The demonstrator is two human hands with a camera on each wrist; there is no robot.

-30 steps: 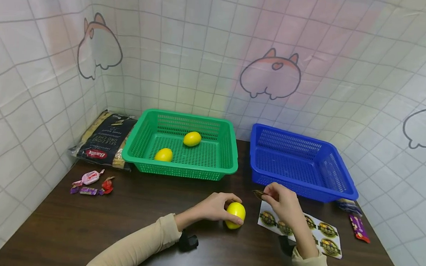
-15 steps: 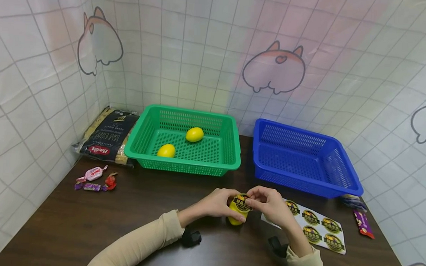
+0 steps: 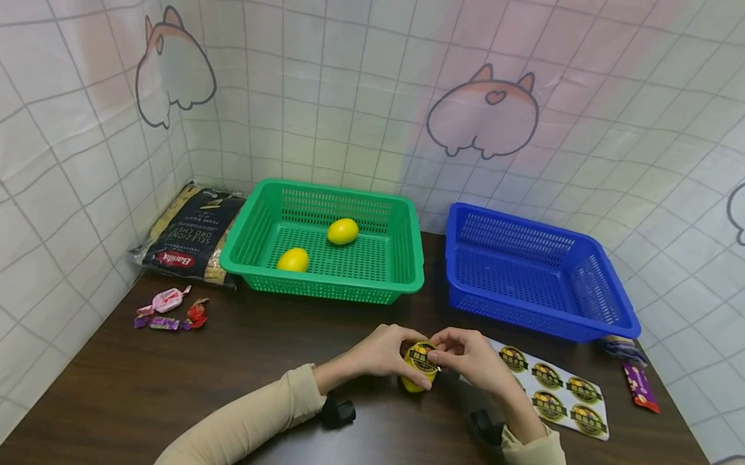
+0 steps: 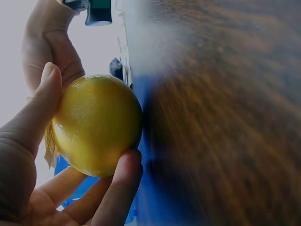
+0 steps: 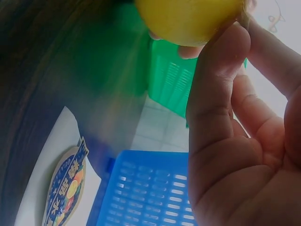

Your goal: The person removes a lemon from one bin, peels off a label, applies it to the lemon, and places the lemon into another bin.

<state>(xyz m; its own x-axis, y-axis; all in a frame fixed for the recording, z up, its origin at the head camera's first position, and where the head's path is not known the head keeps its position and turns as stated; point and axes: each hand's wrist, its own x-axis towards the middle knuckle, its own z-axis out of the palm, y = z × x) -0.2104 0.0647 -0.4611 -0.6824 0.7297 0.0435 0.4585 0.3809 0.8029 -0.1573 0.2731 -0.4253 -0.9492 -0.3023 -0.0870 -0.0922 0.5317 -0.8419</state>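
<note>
My left hand [image 3: 383,352] grips a yellow lemon [image 3: 415,383] low over the dark table, thumb on the near side and fingers round the far side. A round black-and-gold fruit sticker [image 3: 422,357] lies against the lemon's top. Its right edge is pinched between thumb and forefinger of my right hand [image 3: 475,359]. Seen in the left wrist view, part of the sticker [image 4: 50,146] stands off the lemon's side. Beneath and right of my right hand lies a white sheet [image 3: 568,409] with several such stickers, partly covered by that hand.
Two lemons lie in a green basket [image 3: 321,285] at the back. A blue basket [image 3: 530,308] stands to its right. Far left are a pasta bag [image 3: 190,236] and several wrapped candies [image 3: 165,300]. A purple snack packet [image 3: 640,387] lies at the right edge.
My right hand has moved left from above the sheet to the lemon, bringing the sticker onto its top. My left hand keeps its grip on the lemon.
</note>
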